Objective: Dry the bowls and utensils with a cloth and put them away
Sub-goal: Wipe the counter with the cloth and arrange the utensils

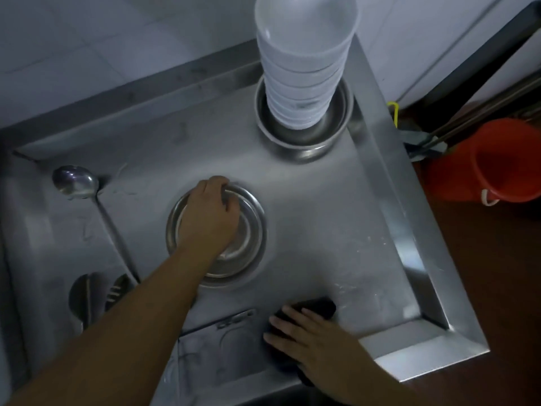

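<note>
A steel bowl [248,230] sits in the middle of the steel counter [322,230]. My left hand [209,213] reaches into it, fingers curled over its far rim. Near the front edge my right hand [310,338] lies flat with straight fingers on a dark cloth [317,307]. A tall stack of white bowls [301,68] stands inside a steel bowl [304,142] at the back. A long steel ladle [74,181] lies at the left, and a slotted spatula [117,288] and another flat utensil [80,297] lie beside its handle.
The counter has a raised rim [389,177] at the right and back, against a white tiled wall [87,39]. An orange bucket [491,162] and mop handles [468,121] stand on the floor to the right.
</note>
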The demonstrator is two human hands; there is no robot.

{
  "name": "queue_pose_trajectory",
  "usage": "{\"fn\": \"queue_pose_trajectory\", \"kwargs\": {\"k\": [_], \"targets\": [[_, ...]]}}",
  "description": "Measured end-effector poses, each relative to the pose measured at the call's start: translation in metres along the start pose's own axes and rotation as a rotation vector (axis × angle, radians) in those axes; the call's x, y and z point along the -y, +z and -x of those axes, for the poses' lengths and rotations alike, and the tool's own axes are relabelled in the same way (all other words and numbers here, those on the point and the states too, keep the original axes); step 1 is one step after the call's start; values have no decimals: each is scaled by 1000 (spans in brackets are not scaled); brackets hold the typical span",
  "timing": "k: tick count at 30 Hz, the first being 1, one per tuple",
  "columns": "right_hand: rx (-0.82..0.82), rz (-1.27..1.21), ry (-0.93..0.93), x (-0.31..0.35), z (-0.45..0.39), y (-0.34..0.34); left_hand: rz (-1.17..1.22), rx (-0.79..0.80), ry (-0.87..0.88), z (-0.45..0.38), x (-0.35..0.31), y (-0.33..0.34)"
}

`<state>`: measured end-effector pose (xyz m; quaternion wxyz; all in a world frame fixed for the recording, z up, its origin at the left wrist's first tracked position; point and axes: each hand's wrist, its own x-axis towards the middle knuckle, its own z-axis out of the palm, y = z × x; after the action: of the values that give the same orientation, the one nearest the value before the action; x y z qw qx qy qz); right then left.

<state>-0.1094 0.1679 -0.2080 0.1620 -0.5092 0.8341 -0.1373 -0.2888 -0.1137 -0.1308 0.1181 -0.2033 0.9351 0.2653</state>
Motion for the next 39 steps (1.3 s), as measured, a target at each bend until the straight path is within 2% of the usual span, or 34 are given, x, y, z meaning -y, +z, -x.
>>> {"fn": "queue_pose_trajectory", "kwargs": {"k": [2,7,10,13,17,21,26,33,39], "targets": [[-23,36,-4,-30,0,-13,80,6,-50,-7,-9,-2],[-298,34,582,-131,-17,-69,263,15,-138,-31,-36,1],[-368,-42,754,-156,-46,-88,468,30,-281,-49,-51,15],[-374,-114,796,-156,-75,-92,852,107,-394,-64,-66,28],[-388,-109,814,-156,-78,-94,892,54,-394,-84,-82,41],[-407,-90,815,-154,-78,-95,1121,85,-513,-94,-96,45],[-395,-72,808,-153,-78,-99,1212,27,-589,-97,-100,39],[-391,-79,818,-149,-81,-104,1096,-13,-565,-90,-63,24],[-438,-77,800,-152,-81,-99,891,-77,-522,-87,-8,7]]}}
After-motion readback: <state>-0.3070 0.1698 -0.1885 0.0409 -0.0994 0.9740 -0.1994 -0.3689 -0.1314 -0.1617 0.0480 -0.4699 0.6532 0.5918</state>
